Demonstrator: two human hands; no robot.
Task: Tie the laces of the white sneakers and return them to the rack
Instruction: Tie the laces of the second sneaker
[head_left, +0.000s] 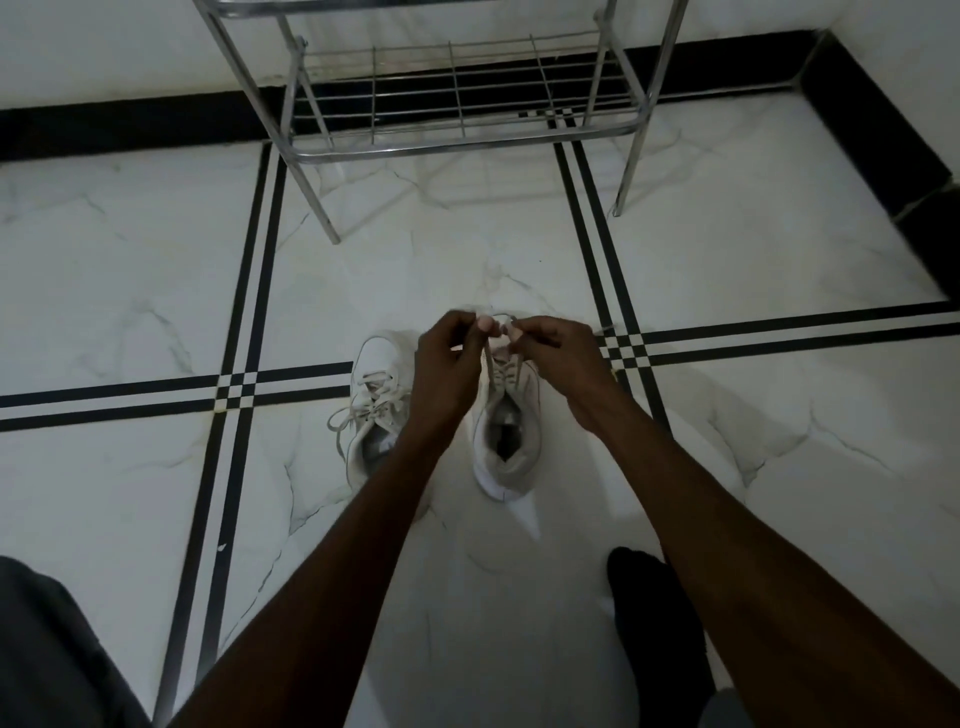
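Just above the right sneaker (506, 415), toe pointing toward the rack (452, 98), I am pinching its laces (500, 358) taut in both the left hand (449, 358) and the right hand (556, 353).

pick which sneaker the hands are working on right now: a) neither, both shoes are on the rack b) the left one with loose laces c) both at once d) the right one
d: the left hand and right hand pinch the laces pulled up from the right sneaker, while the left sneaker sits untouched on the floor.
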